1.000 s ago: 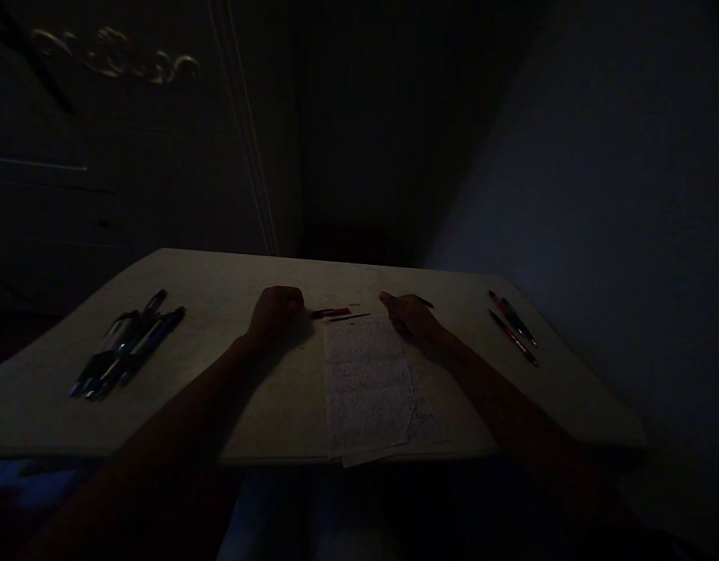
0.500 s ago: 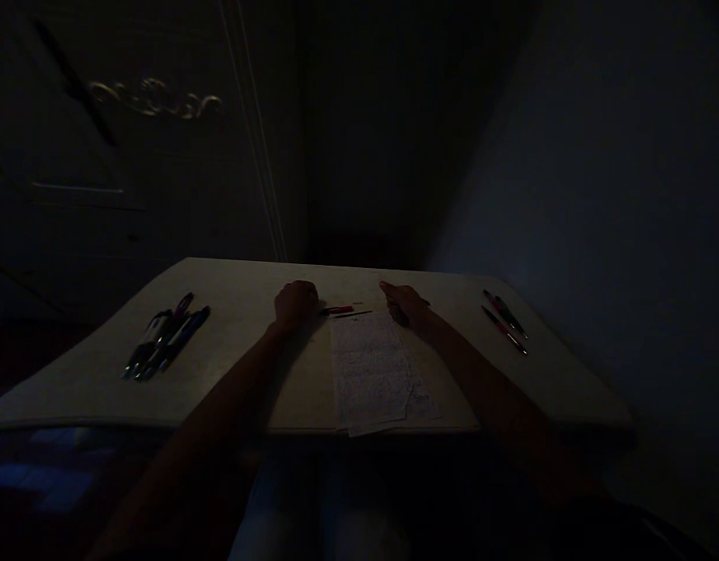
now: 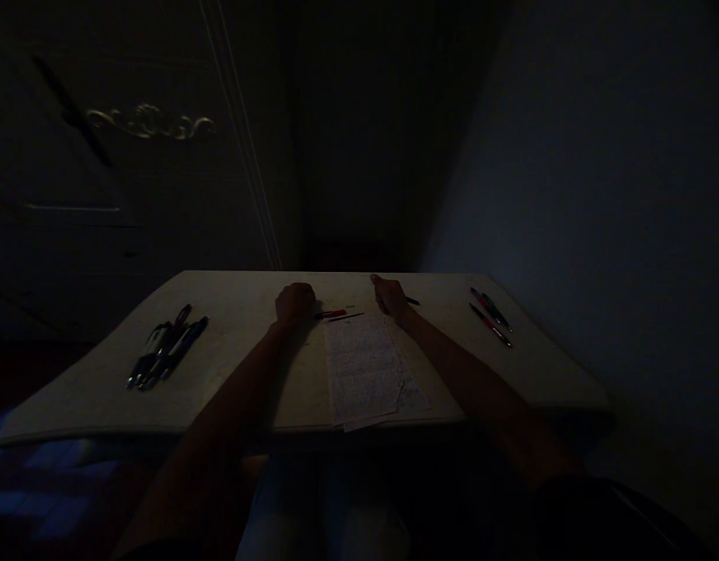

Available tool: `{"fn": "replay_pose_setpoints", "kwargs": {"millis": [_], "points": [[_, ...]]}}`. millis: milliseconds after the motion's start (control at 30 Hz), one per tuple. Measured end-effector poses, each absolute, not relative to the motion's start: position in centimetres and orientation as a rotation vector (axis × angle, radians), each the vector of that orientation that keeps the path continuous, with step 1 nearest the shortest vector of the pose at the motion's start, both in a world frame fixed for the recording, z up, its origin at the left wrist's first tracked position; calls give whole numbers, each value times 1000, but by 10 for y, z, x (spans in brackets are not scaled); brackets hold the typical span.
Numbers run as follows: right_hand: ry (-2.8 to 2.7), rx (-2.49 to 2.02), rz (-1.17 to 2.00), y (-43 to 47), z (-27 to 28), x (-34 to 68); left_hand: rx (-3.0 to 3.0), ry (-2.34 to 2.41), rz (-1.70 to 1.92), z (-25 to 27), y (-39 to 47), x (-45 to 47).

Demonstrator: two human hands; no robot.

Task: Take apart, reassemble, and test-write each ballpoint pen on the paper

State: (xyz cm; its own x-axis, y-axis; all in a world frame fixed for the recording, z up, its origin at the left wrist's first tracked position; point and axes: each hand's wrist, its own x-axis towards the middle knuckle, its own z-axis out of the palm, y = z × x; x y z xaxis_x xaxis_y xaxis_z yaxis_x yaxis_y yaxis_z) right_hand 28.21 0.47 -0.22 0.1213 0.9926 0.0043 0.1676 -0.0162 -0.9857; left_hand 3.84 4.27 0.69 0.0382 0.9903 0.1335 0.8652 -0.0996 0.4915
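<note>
My left hand (image 3: 294,302) is closed and rests on the table; anything inside it is hidden. Just right of its fingers lie a red and dark pen part (image 3: 331,314), a thin dark refill-like stick (image 3: 346,317) and a tiny piece (image 3: 350,306), too small to name. My right hand (image 3: 389,294) is curled beyond the paper's upper right corner, its thumb pointing forward. From behind it shows the end of a dark pen-like stick (image 3: 413,300); whether the hand grips it, I cannot tell. Sheets of written-on paper (image 3: 362,366) lie between my forearms.
Several pens (image 3: 166,347) form a pile on the left of the pale table (image 3: 236,284). On its right side lie a red pen (image 3: 491,326) and other pens (image 3: 488,305). A wall (image 3: 598,234) stands to the right, dark ornamented furniture (image 3: 149,121) to the left. The light is dim.
The view has shifted slightly. My right hand has moved a little forward, and more of the dark stick behind it shows. My left hand stays in nearly the same place.
</note>
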Motion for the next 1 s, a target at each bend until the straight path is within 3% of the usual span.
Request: {"fn": "replay_pose_setpoints", "kwargs": {"millis": [300, 467, 700, 1000], "points": [[-1040, -1243, 1134, 3, -6, 292, 2038, 1735, 776, -1, 40, 33], [-1441, -1295, 699, -1, -11, 299, 2042, 1341, 978, -7, 43, 32], [-2038, -1469, 326, -9, -12, 290, 2154, 1110, 636, 8, 37, 21], [-2213, -1443, 243, -8, -10, 272, 2303, 961, 418, 21, 40, 11]]}}
